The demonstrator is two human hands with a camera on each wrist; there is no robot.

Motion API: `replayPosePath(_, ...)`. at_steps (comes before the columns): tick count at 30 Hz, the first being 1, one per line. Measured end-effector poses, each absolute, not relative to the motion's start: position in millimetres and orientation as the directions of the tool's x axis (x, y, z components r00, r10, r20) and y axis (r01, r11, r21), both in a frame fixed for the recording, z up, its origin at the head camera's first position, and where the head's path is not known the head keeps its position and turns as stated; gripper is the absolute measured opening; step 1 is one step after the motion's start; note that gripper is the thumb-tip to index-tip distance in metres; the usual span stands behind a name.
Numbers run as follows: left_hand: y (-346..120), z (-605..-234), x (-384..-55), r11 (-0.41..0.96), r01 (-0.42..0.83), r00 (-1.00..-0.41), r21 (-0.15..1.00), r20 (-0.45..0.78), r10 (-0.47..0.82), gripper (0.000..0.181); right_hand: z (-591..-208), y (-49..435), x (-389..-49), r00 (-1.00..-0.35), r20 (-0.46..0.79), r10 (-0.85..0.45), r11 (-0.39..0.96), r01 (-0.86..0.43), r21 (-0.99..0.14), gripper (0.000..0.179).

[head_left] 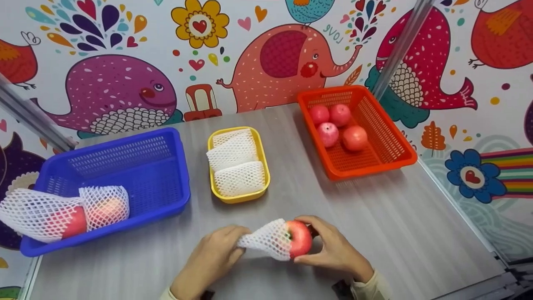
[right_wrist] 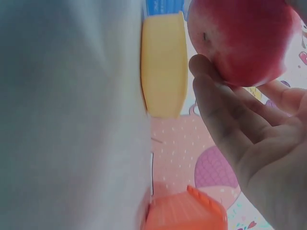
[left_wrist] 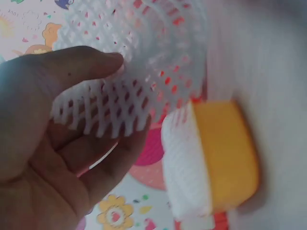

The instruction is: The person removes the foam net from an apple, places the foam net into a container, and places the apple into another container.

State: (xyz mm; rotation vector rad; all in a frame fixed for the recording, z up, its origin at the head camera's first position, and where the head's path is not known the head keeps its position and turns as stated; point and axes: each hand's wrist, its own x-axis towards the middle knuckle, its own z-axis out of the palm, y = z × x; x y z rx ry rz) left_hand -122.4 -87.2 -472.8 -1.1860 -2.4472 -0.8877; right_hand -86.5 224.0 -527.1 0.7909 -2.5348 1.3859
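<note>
Low in the middle of the head view, my right hand point(head_left: 335, 248) grips a red apple point(head_left: 300, 238) between thumb and fingers. A white foam net sleeve point(head_left: 270, 241) covers the apple's left side, its narrow end pinched by my left hand point(head_left: 216, 254). In the left wrist view, the thumb lies on the outside of the net point(left_wrist: 129, 62) with fingers beneath. The right wrist view shows the apple point(right_wrist: 244, 38) held by the fingertips. Beyond the hands, a yellow basket point(head_left: 239, 199) holds several folded foam nets point(head_left: 239, 179).
On the left stands a blue basket point(head_left: 166, 183) with two net-covered apples point(head_left: 109, 208), one net hanging over its side. An orange basket point(head_left: 387, 154) at the back right holds several red fruits point(head_left: 354, 138). A patterned wall point(head_left: 266, 66) borders the grey table point(head_left: 291, 183).
</note>
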Motion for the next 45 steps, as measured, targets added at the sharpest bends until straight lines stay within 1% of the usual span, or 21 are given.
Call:
replayPosePath(3, -94, -457, -143, 0.484, 0.8, -0.597, 0.354, 0.546, 0.588, 0.031, -525, 229, -86, -0.862, 0.366, -0.351, 0.439, -0.497, -0.748, 0.081)
replayPosePath(6, -100, -436, -169, 0.507, 0.813, -0.567, 0.285, 0.587, 0.578, 0.035, -525, 231, -86, -0.869, 0.357, -0.343, 0.445, -0.485, -0.753, 0.079)
replayPosePath(8, -102, -420, -190, 0.542, 0.803, -0.565, 0.248, 0.603, 0.563, 0.037, -526, 232, -85, -0.869, 0.354, -0.346, 0.449, -0.485, -0.751, 0.078)
replayPosePath(10, -102, -407, -212, 0.587, 0.775, -0.587, 0.232, 0.609, 0.534, 0.036, -527, 231, -84, -0.864, 0.363, -0.35, 0.449, -0.495, -0.744, 0.078)
replayPosePath(13, -96, -400, -244, 0.668, 0.697, -0.657, 0.262, 0.607, 0.447, 0.027, -529, 228, -84, -0.862, 0.362, -0.354, 0.446, -0.496, -0.745, 0.08)
replayPosePath(15, -92, -406, -262, 0.718, 0.635, -0.705, 0.286, 0.595, 0.386, 0.021, -530, 226, -83, -0.864, 0.357, -0.356, 0.439, -0.492, -0.752, 0.081)
replayPosePath(17, -87, -420, -275, 0.765, 0.572, -0.752, 0.295, 0.561, 0.346, 0.018, -531, 225, -83, -0.86, 0.359, -0.363, 0.433, -0.496, -0.752, 0.081)
replayPosePath(20, -83, -446, -288, 0.833, 0.494, -0.823, 0.25, 0.444, 0.354, 0.013, -532, 224, -81, -0.854, 0.364, -0.372, 0.425, -0.505, -0.751, 0.081)
replayPosePath(22, -81, -461, -294, 0.866, 0.449, -0.876, 0.22, 0.299, 0.378, 0.009, -533, 224, -79, -0.854, 0.365, -0.372, 0.425, -0.506, -0.751, 0.081)
replayPosePath(24, -81, -473, -298, 0.885, 0.416, -0.909, 0.211, 0.112, 0.401, 0.006, -533, 224, -78, -0.859, 0.357, -0.368, 0.427, -0.497, -0.756, 0.08)
replayPosePath(25, -80, -478, -300, 0.89, 0.404, -0.912, 0.213, 0.019, 0.409, 0.007, -533, 225, -78, -0.859, 0.355, -0.368, 0.426, -0.495, -0.757, 0.08)
replayPosePath(27, -80, -484, -302, 0.894, 0.378, -0.899, 0.242, -0.135, 0.417, 0.01, -532, 225, -77, -0.869, 0.336, -0.364, 0.433, -0.477, -0.765, 0.079)
replayPosePath(28, -80, -485, -303, 0.893, 0.37, -0.886, 0.257, -0.189, 0.422, 0.01, -532, 226, -77, -0.87, 0.331, -0.365, 0.435, -0.473, -0.766, 0.078)
replayPosePath(30, -81, -483, -303, 0.889, 0.36, -0.866, 0.283, -0.252, 0.431, 0.011, -532, 227, -76, -0.875, 0.319, -0.363, 0.441, -0.463, -0.769, 0.077)
replayPosePath(31, -81, -481, -301, 0.885, 0.364, -0.861, 0.292, -0.257, 0.439, 0.013, -531, 228, -76, -0.879, 0.313, -0.36, 0.444, -0.456, -0.771, 0.077)
replayPosePath(33, -81, -473, -296, 0.877, 0.368, -0.858, 0.308, -0.251, 0.448, 0.023, -531, 230, -76, -0.885, 0.305, -0.352, 0.45, -0.446, -0.774, 0.078)
replayPosePath(36, -82, -459, -281, 0.861, 0.393, -0.863, 0.323, -0.193, 0.466, 0.04, -530, 232, -75, -0.887, 0.305, -0.345, 0.459, -0.444, -0.77, 0.079)
replayPosePath(38, -83, -451, -268, 0.847, 0.416, -0.869, 0.331, -0.128, 0.477, 0.046, -530, 233, -74, -0.888, 0.306, -0.344, 0.462, -0.444, -0.768, 0.078)
replayPosePath(41, -85, -444, -246, 0.816, 0.475, -0.865, 0.33, 0.004, 0.502, 0.048, -529, 235, -74, -0.886, 0.317, -0.339, 0.471, -0.452, -0.758, 0.077)
replayPosePath(45, -88, -446, -214, 0.762, 0.562, -0.827, 0.322, 0.2, 0.526, 0.044, -528, 239, -73, -0.89, 0.321, -0.323, 0.485, -0.447, -0.751, 0.078)
